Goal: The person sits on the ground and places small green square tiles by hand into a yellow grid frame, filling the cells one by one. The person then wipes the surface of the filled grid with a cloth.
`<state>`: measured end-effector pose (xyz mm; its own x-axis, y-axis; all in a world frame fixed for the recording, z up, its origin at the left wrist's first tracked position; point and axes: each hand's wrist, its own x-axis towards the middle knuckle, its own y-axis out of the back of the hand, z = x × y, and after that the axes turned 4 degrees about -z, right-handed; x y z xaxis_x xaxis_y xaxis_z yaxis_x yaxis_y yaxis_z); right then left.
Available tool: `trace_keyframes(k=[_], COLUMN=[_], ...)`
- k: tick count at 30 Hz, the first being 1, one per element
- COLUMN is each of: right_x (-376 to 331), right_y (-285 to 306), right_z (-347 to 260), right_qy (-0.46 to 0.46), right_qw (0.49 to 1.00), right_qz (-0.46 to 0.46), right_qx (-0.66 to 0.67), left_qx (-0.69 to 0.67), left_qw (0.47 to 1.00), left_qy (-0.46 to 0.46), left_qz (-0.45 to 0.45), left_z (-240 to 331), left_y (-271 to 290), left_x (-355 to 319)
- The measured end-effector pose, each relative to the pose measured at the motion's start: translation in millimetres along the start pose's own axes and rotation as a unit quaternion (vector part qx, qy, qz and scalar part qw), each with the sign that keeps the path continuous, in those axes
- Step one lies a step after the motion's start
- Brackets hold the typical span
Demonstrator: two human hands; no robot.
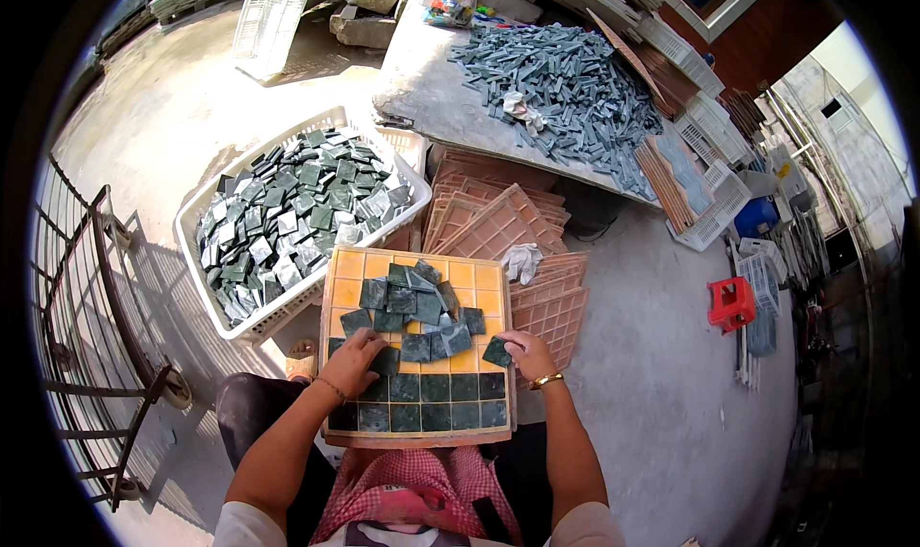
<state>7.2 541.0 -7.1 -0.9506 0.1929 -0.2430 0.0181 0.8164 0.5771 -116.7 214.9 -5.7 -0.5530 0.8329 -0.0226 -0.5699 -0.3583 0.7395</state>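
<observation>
**Third row of the tray, tile by tile**

The tray [350,262] lay in front of me, its yellow grid partly covered with dark green squares. In the two rows nearest to me, the laid tiles [436,418] were flat and side by side; the left end of the upper row was partly hidden. From this I judged that the step in hand was to fill the grid, one piece for each cell, and that the third row was the one in work.

My right hand [530,355] had a tile [495,352] pinched by its edge, between thumb and fingers. This tile was turned at an angle, near the right end of the third row; whether it touched the tray, I could not tell. My left hand [352,365] was curved, with fingertips on another tile [385,361] toward the left of the same row. Whether they gripped it or only pressed it, I could not see.

Farther up the tray, the loose tiles [422,302] overlapped in a heap, and many more filled the white basket [237,333] on my left.

The next move, I thought, called for turning the right tile square to the grid lines and lowering it gently, without disturbing its neighbours.
</observation>
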Motion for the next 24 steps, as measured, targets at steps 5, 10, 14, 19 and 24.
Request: trace_keyframes(k=[5, 10, 14, 19, 24], right_x=[3, -6, -5, -9, 15], right_y=[-7, -6, -6, -24, -33], right_z=[-12, -15, -24, -62, -69], right_qy=[0.057, 0.105, 0.136, 0.106, 0.2], right_qw=[0.995, 0.985, 0.968, 0.958, 0.954], right_qz=[0.033, 0.033, -0.039, 0.018, -0.011], right_qx=[-0.069, -0.135, -0.208, -0.264, -0.223], left_qx=[-0.004, 0.019, 0.025, 0.043, 0.068], left_qw=[1.0, 0.999, 0.999, 0.999, 0.997], left_qy=[0.013, 0.025, 0.027, 0.017, 0.021], left_qz=[-0.016, -0.028, -0.027, -0.017, -0.013], left_z=[2, 6, 6, 9, 13], left_y=[5, 4, 6, 6, 5], left_x=[-2, 4, 3, 6, 7])
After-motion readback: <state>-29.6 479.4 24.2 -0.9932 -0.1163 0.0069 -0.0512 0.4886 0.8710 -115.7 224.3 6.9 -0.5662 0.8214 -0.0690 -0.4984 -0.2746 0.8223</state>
